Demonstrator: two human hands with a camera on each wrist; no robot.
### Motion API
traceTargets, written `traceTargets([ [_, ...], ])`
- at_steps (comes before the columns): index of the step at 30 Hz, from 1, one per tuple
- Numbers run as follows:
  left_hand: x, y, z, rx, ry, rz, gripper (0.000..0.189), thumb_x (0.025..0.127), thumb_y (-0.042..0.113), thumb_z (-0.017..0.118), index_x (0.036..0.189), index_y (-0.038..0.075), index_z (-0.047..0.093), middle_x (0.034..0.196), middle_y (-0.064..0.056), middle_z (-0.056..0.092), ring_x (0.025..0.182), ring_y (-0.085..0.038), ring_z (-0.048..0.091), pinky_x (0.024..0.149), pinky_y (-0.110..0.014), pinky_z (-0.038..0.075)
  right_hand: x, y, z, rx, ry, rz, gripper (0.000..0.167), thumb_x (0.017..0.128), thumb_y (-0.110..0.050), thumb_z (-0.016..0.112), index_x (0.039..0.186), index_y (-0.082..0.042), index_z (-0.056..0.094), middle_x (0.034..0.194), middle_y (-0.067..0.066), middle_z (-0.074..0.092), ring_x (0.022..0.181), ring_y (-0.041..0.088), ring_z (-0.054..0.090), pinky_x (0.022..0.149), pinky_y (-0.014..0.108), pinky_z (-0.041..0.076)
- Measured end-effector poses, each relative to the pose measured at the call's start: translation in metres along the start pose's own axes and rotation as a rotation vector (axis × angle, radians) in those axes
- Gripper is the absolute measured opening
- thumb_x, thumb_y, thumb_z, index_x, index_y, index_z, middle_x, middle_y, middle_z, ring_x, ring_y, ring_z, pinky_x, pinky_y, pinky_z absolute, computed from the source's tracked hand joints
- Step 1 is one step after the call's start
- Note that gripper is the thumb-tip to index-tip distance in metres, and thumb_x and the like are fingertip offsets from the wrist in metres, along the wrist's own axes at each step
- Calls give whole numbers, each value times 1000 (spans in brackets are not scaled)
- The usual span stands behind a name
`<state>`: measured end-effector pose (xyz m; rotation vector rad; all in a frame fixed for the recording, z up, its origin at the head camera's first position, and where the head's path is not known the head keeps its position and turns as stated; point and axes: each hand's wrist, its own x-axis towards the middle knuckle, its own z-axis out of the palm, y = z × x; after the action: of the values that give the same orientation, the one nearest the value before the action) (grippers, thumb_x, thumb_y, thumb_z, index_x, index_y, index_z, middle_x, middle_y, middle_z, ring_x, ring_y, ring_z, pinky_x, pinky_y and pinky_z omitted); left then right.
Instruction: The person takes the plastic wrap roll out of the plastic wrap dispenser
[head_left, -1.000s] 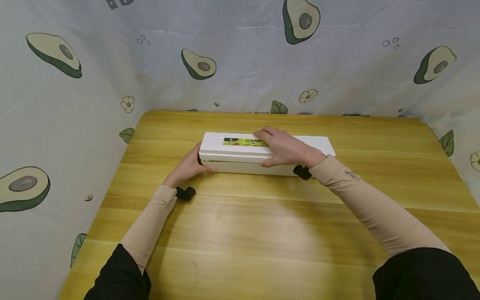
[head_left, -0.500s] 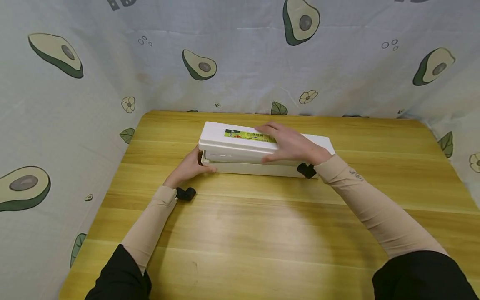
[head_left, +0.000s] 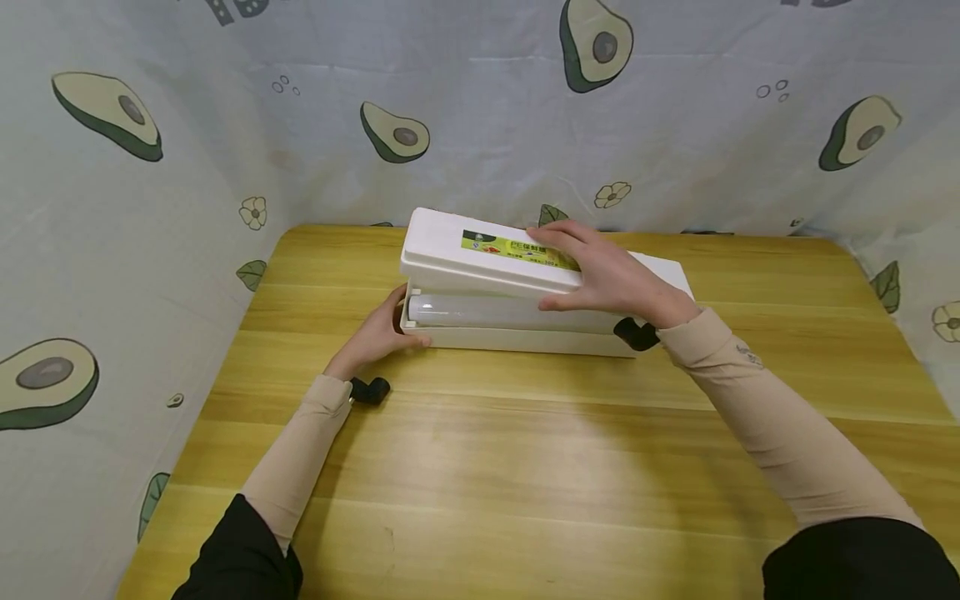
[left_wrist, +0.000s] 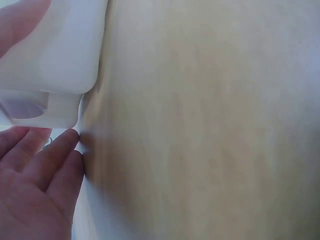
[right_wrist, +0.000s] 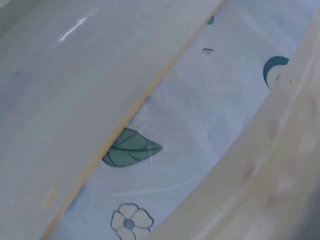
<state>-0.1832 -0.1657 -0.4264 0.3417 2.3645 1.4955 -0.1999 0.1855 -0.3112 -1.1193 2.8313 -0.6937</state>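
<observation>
A long white cling film box stands near the far side of the table, with its lid (head_left: 450, 233) raised and tilted, higher at the left end. The lid bears a green and yellow label (head_left: 495, 245). Inside the base (head_left: 517, 340) lies a roll of cling film (head_left: 472, 311). My right hand (head_left: 611, 275) grips the lid across its width, thumb on the near edge, fingers on the far one. At the base's left end, my left hand (head_left: 371, 337) holds it, thumb in front. In the right wrist view the lid's inner side (right_wrist: 270, 165) hangs apart from the roll (right_wrist: 75, 80).
The box rests on a wooden table (head_left: 480, 467). Behind and at the sides hangs a pale cloth (head_left: 480, 175) printed with avocados, leaves and flowers. A small black wrist camera (head_left: 371, 391) sits at the left wrist and another black camera (head_left: 636, 333) at the right.
The lid has risen off the base, its left end highest, which uncovers the roll. My right hand has moved slightly up and to the right with it; the left has stayed at the base.
</observation>
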Motion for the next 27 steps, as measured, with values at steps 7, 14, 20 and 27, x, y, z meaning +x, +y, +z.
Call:
traceTargets([
  [7, -1, 0, 0, -33, -14, 17, 103, 78, 13, 81, 154, 12, 12, 145, -16, 38, 128, -27, 41, 103, -45, 34, -35, 8, -23, -39, 79, 20, 90, 73, -37, 83, 148, -15, 38, 142, 12, 38, 122, 32, 40, 89, 49, 37],
  [14, -1, -3, 0, -16, -10, -5, 104, 77, 15, 81, 154, 12, 11, 147, -16, 36, 129, -27, 40, 105, -44, 31, -84, 22, -38, -74, 119, 125, 95, 70, -31, 87, 149, -15, 36, 142, 14, 37, 116, 35, 42, 78, 49, 37],
  [20, -3, -2, 1, -9, -6, -17, 106, 77, 15, 82, 154, 12, 10, 148, -16, 35, 130, -28, 39, 106, -45, 30, -127, 39, -47, -118, 145, 262, 99, 68, -29, 88, 150, -15, 34, 140, 18, 37, 113, 39, 41, 76, 54, 37],
  [27, -3, 0, 2, -10, -8, -14, 104, 78, 16, 82, 154, 14, 11, 149, -14, 35, 130, -27, 39, 105, -45, 31, -173, 69, -52, -146, 214, 373, 102, 66, -29, 88, 150, -11, 33, 137, 25, 38, 112, 44, 39, 76, 58, 34],
])
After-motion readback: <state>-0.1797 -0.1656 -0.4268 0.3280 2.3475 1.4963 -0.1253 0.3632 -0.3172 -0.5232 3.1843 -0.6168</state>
